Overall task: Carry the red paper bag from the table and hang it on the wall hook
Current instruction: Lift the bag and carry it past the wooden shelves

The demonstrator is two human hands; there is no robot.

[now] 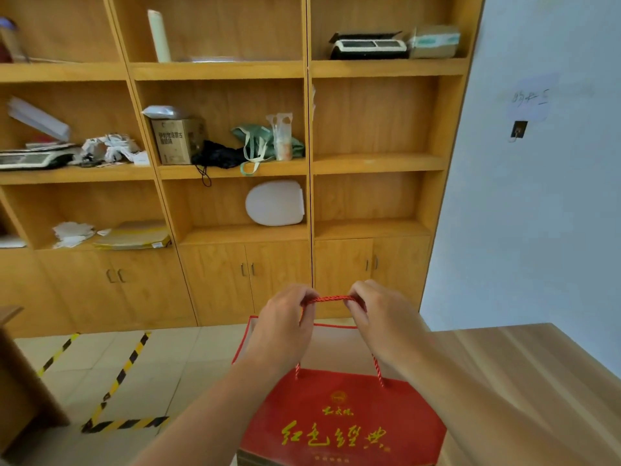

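Both hands, left (285,317) & right (376,314), are pinching the cord (331,299) taut betw. fingertips. Bag (342,418) is hanging below: prob. light, stiff paper; cord's the grip.

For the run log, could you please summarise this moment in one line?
left hand: gripping rope handles | right hand: same | red paper bag: by table edge | wall hook: empty

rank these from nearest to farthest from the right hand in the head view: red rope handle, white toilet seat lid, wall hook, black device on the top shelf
1. red rope handle, pinched by the right hand itself
2. white toilet seat lid, shelf above and left
3. wall hook, up on the wall to the right
4. black device, top shelf, highest up
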